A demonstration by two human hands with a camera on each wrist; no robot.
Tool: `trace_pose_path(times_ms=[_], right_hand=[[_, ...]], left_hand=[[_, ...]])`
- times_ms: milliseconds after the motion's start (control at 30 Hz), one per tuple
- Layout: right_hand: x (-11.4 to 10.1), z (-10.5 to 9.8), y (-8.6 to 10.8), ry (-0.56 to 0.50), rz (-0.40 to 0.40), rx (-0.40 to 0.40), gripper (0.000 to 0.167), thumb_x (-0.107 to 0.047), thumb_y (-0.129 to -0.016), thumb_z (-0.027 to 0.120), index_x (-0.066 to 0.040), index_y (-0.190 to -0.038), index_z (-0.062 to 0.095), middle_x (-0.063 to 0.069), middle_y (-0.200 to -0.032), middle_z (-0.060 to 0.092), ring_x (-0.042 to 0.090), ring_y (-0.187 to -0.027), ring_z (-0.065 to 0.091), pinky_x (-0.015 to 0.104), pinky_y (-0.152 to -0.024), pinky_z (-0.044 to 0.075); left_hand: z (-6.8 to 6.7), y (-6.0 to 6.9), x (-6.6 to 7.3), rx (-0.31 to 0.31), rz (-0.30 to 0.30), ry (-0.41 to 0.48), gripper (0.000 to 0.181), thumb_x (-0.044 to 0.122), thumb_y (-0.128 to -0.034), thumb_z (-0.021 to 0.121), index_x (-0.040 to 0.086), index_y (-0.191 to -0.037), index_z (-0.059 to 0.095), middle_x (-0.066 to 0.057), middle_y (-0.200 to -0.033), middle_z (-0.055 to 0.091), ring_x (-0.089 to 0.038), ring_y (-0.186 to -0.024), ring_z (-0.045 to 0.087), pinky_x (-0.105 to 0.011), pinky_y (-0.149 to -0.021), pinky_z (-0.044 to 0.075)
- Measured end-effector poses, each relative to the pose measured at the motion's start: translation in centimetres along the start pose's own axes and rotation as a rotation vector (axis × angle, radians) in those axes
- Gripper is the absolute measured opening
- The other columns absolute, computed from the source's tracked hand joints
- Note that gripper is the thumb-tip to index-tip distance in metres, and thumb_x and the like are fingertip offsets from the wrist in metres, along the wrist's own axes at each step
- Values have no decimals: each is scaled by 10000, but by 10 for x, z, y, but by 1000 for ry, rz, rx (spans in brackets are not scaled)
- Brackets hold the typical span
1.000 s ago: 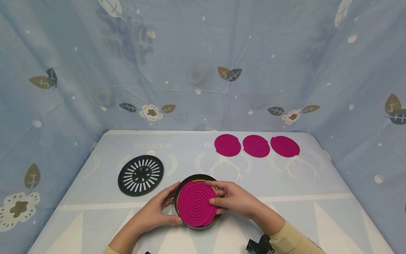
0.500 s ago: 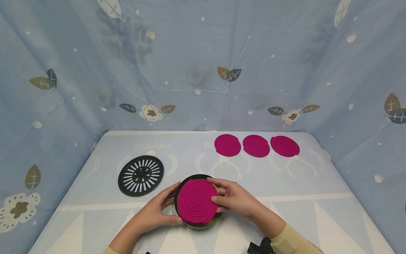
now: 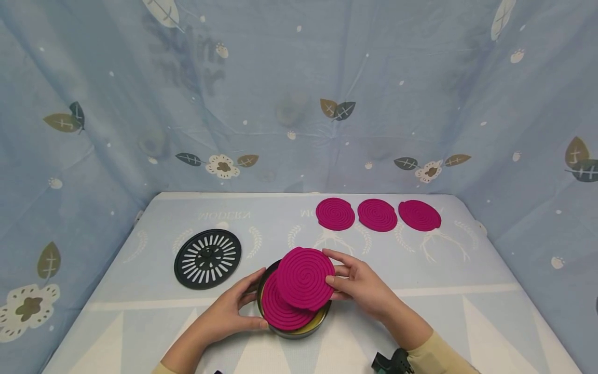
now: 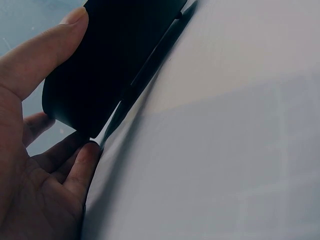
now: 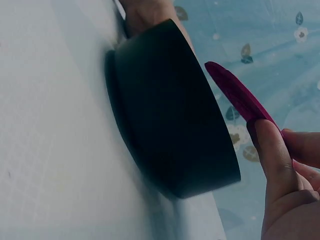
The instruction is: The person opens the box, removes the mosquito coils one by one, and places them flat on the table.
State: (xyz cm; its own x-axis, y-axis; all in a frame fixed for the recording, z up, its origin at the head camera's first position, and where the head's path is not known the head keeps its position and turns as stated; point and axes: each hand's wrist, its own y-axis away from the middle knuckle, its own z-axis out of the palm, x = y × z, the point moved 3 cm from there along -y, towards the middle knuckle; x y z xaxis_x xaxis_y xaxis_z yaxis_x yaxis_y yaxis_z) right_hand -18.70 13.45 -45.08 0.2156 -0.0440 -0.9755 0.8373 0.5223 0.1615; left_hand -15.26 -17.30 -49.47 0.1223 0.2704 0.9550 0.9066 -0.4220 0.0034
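Note:
My right hand pinches a magenta mosquito coil by its right edge, raised above a round dark tin. Seen edge-on in the right wrist view, that coil stands apart from the tin's rim. A second magenta coil lies inside the tin, partly hidden under the raised one. My left hand holds the tin's left side, thumb in front and fingers behind. In the left wrist view the thumb lies against the tin's dark wall.
A black slotted round lid lies on the table to the left of the tin. Toward the back right, three magenta coils lie in a row. A patterned blue cloth hangs behind the table and at its sides.
My right hand has lifted one coil up and to the right, away from the tin, and the coil beneath now shows. The left hand and tin have stayed in place.

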Motion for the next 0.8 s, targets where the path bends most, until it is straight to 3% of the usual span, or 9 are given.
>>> trace_pose_path(times_ms=[167,433,800], right_hand=[[-2,-13,3,-20,-16,51,705,-62,-941,667,-135,-1549,317,195,-1272,616,267,-909,699,445,-808,615],[0,-30,5,-74,-57,106,716,-59,-940,667,-113,-1549,295,217,-1235,629,223,-882,707,350,-767,636],[-1,-51,11,-114,-124,190,707,-34,-959,631,-103,-1558,262,218,-1219,632,230,-917,706,398,-816,615]], left_hand=[[0,0,1,1,1,-6,1111,265,-647,943,182,-1558,313,0,-1522,403,-165,-1349,446,-263,-1110,412],[1,0,0,5,-15,-10,1123,277,-636,946,181,-1559,312,13,-1526,399,-154,-1367,420,-264,-1113,406],[0,-1,1,8,-28,-17,1130,290,-627,949,198,-1558,314,28,-1526,399,-147,-1368,418,-263,-1113,406]])
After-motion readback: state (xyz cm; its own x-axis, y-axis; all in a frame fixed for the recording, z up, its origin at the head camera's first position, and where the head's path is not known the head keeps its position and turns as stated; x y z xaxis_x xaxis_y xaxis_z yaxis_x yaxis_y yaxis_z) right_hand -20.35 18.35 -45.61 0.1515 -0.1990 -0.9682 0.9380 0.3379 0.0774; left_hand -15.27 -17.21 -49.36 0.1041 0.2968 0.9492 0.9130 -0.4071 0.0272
